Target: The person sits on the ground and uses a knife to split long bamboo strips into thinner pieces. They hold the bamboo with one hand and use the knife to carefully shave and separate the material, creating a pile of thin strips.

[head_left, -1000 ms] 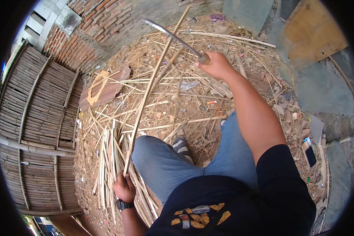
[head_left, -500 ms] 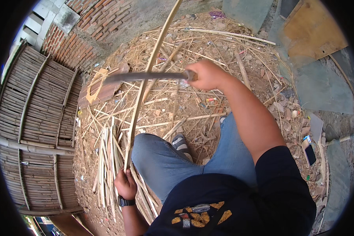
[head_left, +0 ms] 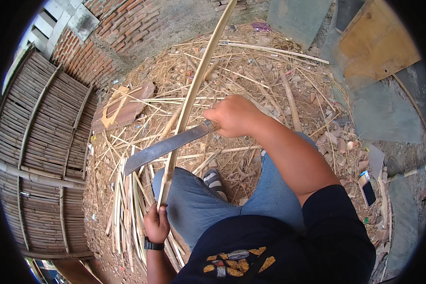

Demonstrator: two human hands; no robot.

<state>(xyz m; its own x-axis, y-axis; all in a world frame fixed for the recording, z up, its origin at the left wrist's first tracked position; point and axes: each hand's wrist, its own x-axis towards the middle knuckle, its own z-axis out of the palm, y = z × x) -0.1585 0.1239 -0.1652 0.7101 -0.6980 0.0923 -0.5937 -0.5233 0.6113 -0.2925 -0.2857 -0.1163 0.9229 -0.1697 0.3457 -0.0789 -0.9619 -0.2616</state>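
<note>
My left hand point(head_left: 156, 223) is closed round the lower end of a long, pale split-bamboo strip point(head_left: 194, 90), which slants up past my knee and out at the top of the view. In my right hand point(head_left: 234, 116) I grip the handle of a machete point(head_left: 168, 146). Its broad, dark blade lies across the strip above my left hand, with the tip pointing left and down. Whether the edge touches the bamboo I cannot tell. Beneath the blade tip and beside my left knee is a heap of split bamboo strips point(head_left: 125, 213).
Bamboo scraps and straw litter the dirt ground around my feet. A slatted bamboo panel point(head_left: 47, 142) stands at left, a brick wall point(head_left: 128, 23) at the back. Grey sheets point(head_left: 388, 109) and a brown board point(head_left: 376, 40) lean at right, near a phone point(head_left: 368, 193).
The machete has come down and toward me along the strip, its blade now tilted with the tip lower. The strip's upper end has swung a little to the right.
</note>
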